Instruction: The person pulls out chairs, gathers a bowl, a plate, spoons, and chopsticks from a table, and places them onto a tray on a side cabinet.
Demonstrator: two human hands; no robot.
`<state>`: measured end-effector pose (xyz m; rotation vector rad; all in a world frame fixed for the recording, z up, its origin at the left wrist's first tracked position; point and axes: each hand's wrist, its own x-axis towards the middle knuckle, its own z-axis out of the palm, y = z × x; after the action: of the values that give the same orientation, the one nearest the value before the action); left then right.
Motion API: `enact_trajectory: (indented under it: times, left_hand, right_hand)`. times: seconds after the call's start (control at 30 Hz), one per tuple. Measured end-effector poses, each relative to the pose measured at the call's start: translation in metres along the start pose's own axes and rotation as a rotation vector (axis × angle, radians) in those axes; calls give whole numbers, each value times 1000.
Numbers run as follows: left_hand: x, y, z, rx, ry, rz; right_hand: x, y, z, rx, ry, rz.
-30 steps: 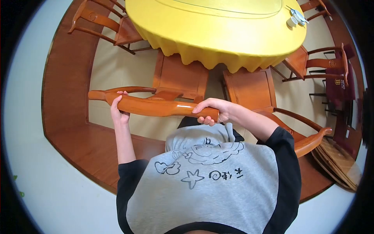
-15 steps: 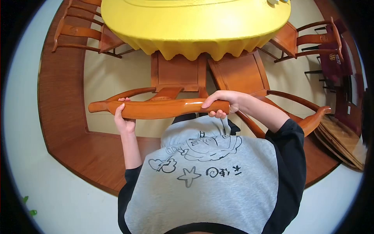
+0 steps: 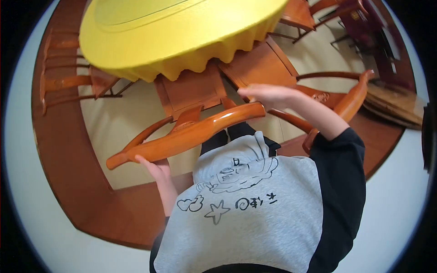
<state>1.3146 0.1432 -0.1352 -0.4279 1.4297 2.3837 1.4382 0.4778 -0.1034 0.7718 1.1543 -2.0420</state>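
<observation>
The curved top rail (image 3: pixel 191 133) of a glossy reddish-brown wooden chair crosses the view in front of my body, its right end higher in the picture. At its lower left edge rests my left hand (image 3: pixel 157 170), thumb extended and the other fingers mostly hidden; it looks open rather than wrapped round the wood. My right hand (image 3: pixel 268 95) is open and slightly blurred, fingers stretched out just above the rail's right end, apart from it or barely touching. The chair's square seat (image 3: pixel 191 91) reaches beneath the yellow cloth (image 3: pixel 182 38) of a round table.
To the right, a second chair (image 3: pixel 355 98) stands angled toward the table, its seat (image 3: pixel 261 63) beside the first. Other chairs are at the left (image 3: pixel 68 83) and upper right (image 3: pixel 298 16). Round wooden boards (image 3: pixel 396 102) lean at the far right.
Both hands have loosened from the rail; the right has lifted off its end, and the left has slid to its lower edge. The whole view has rotated, so table and chairs appear tilted.
</observation>
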Motion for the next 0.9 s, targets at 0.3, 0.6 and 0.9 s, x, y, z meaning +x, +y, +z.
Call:
enact_trajectory:
  times: [0.3,0.6,0.9]
  left_hand:
    - [-44,-111,-26,115,-327,-560]
    - [-165,-191,128,-61,-947,-1238]
    - [-220,-210,170,181,-888,-721]
  right_hand:
    - [-174,75,-41,-1390,247,-270]
    - [-153,130,-81,-1870,459,-639]
    - [-159,124,-84,-1810,301,-693]
